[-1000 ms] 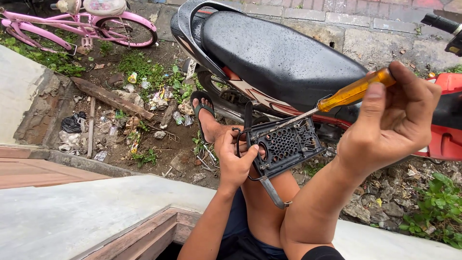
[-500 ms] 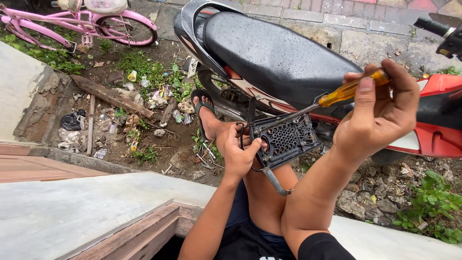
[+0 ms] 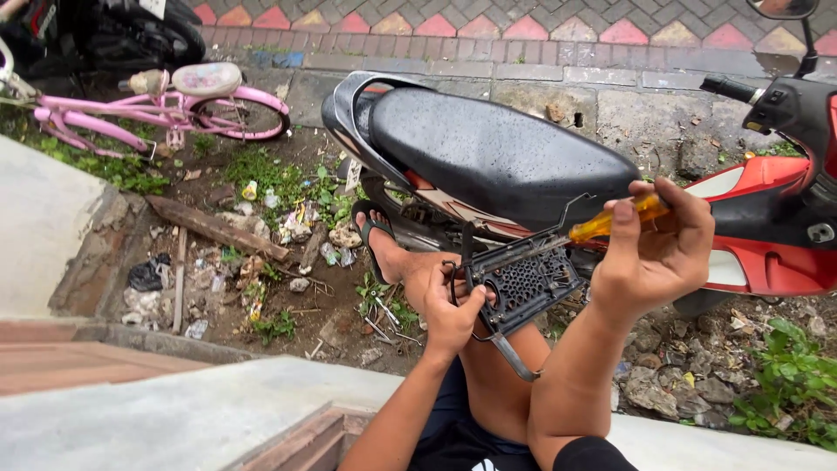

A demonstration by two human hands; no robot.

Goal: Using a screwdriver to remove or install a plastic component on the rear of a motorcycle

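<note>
Our left hand point(image 3: 449, 314) grips the black grille part point(image 3: 523, 279) on our knee, and our right hand point(image 3: 654, 253) is closed around the yellow screwdriver point(image 3: 602, 225), its tip on the part. We think a screw is only partly turned; it's too small to tell. The scooter point(image 3: 497, 157) stands just behind.

The left hand point(image 3: 449, 316) grips the near edge of a black perforated grille point(image 3: 526, 283) held above the knee, while the right hand point(image 3: 656, 253) pinches a yellow-handled screwdriver point(image 3: 602, 225) whose shaft slants down onto the grille's top edge, with a wet black-seated scooter point(image 3: 497, 157) just behind and a pink bicycle point(image 3: 166, 105) far left.
</note>
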